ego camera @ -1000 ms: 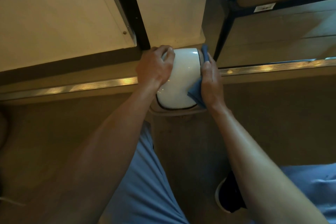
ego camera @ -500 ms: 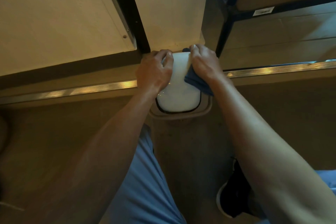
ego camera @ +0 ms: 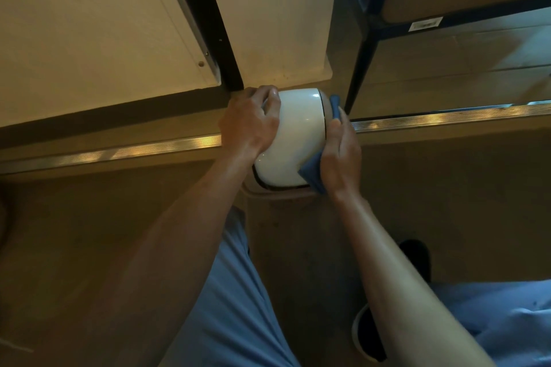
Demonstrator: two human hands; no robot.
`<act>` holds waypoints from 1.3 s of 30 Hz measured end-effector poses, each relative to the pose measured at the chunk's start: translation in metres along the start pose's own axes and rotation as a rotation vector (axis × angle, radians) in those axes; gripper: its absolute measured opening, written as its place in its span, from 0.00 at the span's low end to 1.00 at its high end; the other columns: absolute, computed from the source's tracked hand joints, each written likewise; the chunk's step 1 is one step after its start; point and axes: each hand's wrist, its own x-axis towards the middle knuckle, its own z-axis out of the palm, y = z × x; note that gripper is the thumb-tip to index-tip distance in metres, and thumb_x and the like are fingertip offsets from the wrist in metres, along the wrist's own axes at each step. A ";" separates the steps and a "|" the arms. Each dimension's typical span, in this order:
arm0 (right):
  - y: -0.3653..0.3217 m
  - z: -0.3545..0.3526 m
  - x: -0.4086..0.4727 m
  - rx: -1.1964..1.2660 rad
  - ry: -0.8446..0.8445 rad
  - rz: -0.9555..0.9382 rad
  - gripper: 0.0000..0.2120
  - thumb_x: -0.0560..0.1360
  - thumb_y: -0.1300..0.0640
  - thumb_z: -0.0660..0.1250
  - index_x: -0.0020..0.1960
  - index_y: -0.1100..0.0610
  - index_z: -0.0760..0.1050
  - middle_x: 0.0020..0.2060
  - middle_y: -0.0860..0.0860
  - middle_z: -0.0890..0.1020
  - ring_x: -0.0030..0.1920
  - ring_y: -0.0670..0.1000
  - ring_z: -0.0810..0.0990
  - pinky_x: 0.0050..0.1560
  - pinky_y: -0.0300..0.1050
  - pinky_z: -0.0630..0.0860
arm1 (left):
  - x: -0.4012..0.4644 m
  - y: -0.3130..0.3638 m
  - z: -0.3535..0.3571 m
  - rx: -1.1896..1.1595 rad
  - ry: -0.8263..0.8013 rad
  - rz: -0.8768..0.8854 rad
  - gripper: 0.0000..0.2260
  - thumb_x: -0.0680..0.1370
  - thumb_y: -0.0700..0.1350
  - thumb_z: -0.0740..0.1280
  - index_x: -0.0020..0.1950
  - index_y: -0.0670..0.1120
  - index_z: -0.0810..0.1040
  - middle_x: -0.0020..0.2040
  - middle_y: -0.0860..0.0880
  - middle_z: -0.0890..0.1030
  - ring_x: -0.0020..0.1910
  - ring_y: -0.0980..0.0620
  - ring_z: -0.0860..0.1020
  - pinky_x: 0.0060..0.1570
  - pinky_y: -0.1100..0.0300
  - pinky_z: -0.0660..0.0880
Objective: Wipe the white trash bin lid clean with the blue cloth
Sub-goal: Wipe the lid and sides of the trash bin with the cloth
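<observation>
Here, near to far around the lid:
Right hand (ego camera: 341,155): arm reaching forward, presses the blue cloth (ego camera: 313,171) on the lid's right side; fingers seemingly curled round it.
Lid (ego camera: 293,140): white, domed, atop the bin.
Left hand (ego camera: 252,122): fingers curled over the lid's far-left edge.

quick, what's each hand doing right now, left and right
Left hand: fingers curled over the far left edge of the white lid, gripping it.
Right hand: holds the blue cloth against the lid's right side.
</observation>
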 end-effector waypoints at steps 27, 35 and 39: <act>-0.076 0.025 0.094 -0.841 -0.280 -0.075 0.16 0.83 0.50 0.53 0.48 0.55 0.76 0.48 0.55 0.80 0.46 0.55 0.78 0.44 0.49 0.68 | 0.004 0.006 0.002 -0.040 0.016 -0.053 0.19 0.85 0.56 0.51 0.60 0.52 0.80 0.54 0.51 0.80 0.50 0.51 0.77 0.48 0.52 0.73; -0.038 0.003 0.061 -0.419 -0.156 -0.359 0.19 0.86 0.48 0.53 0.69 0.51 0.77 0.67 0.48 0.78 0.69 0.47 0.72 0.65 0.43 0.67 | 0.005 0.004 0.005 -0.029 0.043 -0.052 0.18 0.85 0.56 0.52 0.59 0.53 0.80 0.49 0.57 0.75 0.47 0.55 0.76 0.45 0.55 0.70; -0.026 -0.005 0.053 -0.073 -0.155 -0.068 0.21 0.86 0.46 0.52 0.75 0.52 0.69 0.65 0.45 0.74 0.62 0.42 0.74 0.60 0.38 0.71 | 0.003 0.002 0.004 -0.048 0.013 -0.046 0.19 0.85 0.56 0.52 0.62 0.52 0.79 0.54 0.54 0.78 0.51 0.54 0.77 0.48 0.54 0.72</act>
